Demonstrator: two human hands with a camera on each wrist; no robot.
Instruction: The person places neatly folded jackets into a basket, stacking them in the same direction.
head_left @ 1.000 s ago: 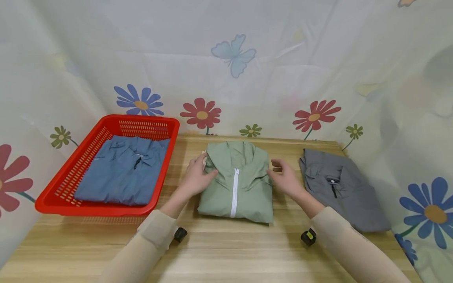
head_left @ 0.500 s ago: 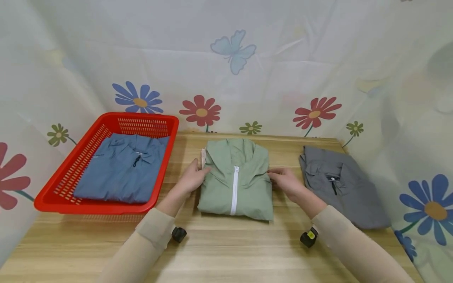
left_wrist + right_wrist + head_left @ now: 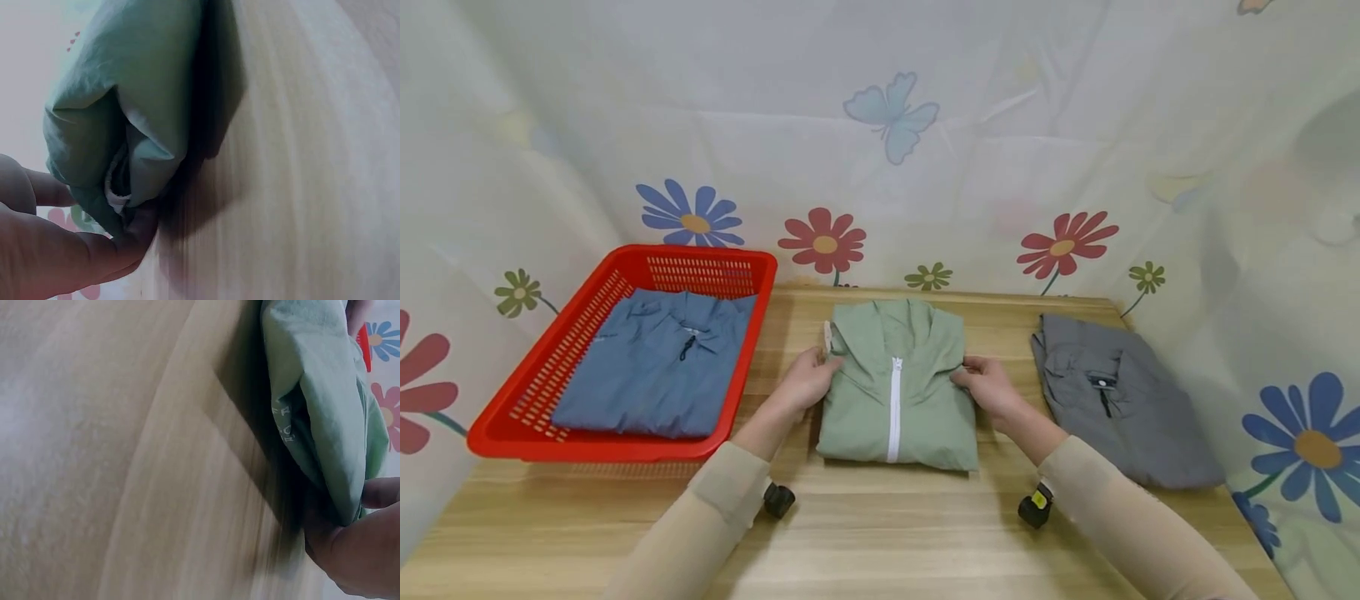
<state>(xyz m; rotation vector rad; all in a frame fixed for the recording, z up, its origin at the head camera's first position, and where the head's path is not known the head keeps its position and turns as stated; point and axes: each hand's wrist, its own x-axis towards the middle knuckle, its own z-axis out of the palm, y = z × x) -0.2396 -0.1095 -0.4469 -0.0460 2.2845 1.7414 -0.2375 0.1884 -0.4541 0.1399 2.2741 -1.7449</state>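
Observation:
A folded green zip jacket [image 3: 895, 392] lies in the middle of the wooden table [image 3: 880, 533]. My left hand [image 3: 811, 379] grips its left edge near the collar, and my right hand [image 3: 981, 385] grips its right edge. In the left wrist view my fingers [image 3: 94, 250] are tucked under the green cloth [image 3: 144, 94], whose edge is slightly off the wood. The right wrist view shows the thumb [image 3: 381, 490] on top of the folded edge [image 3: 325, 412] and the fingers beneath it.
A red plastic basket [image 3: 595, 448] at the left holds a folded blue jacket [image 3: 658, 362]. A folded grey jacket [image 3: 1112, 400] lies at the right. A flower-print curtain [image 3: 880, 167] closes in the back and both sides.
Both hands slid from the top of the green jacket out to its side edges and took hold of them. The jacket itself has stayed in place.

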